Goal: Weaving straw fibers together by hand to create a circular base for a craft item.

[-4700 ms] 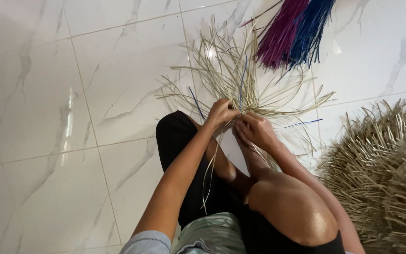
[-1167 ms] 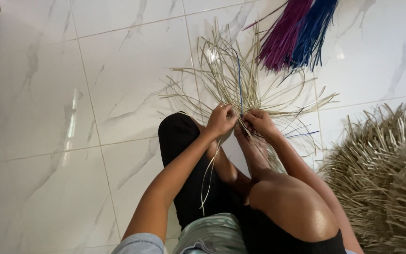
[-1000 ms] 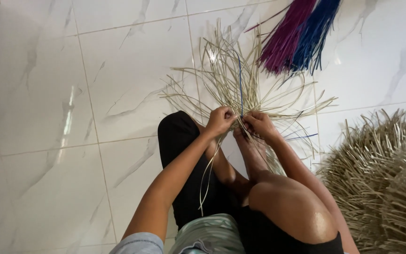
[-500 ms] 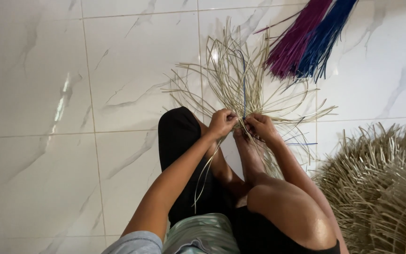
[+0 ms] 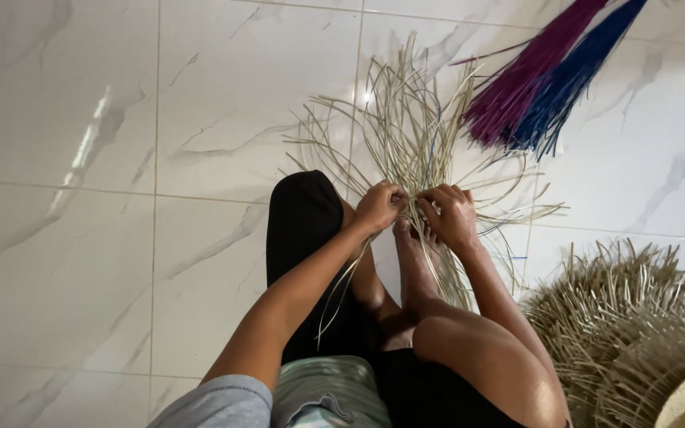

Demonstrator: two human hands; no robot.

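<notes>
I sit on a white marble tile floor with a fan of pale straw strips (image 5: 406,135) spread in front of me. My left hand (image 5: 380,206) and my right hand (image 5: 449,214) are side by side at the base of the fan, both pinching strips where they cross. My bare foot (image 5: 414,254) rests on the strips just below the hands. A few loose strips hang down under my left wrist.
A bundle of purple fibre (image 5: 521,79) and a bundle of blue fibre (image 5: 568,79) lie at the top right. A heap of woven straw pieces with loose ends (image 5: 636,325) sits at the lower right. My bent knee (image 5: 469,357) fills the bottom middle.
The view has shifted slightly, so the hands and straw sit a little further right and lower. Both hands stay on the same spot of the strips, fingers working.
</notes>
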